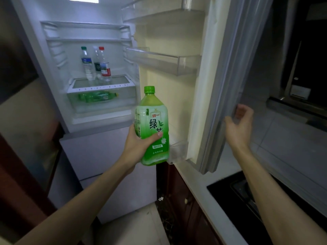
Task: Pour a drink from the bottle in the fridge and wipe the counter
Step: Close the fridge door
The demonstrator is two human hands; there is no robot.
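Observation:
My left hand (139,144) grips a large green tea bottle (153,121) with a green cap, held upright in front of the open fridge (99,68). The bottle is outside the fridge, just left of the door's lowest shelf. My right hand (238,123) is at the outer edge of the open fridge door (217,85), fingers curled loosely around the gasket edge, holding nothing else. The white counter (203,188) runs along the lower right.
Three clear water bottles (96,64) stand on the fridge's glass shelf; a green bottle (97,97) lies in the drawer below. Empty door shelves (162,61) hang above the tea bottle. A black cooktop (235,191) sits in the counter. Dark cabinets are below it.

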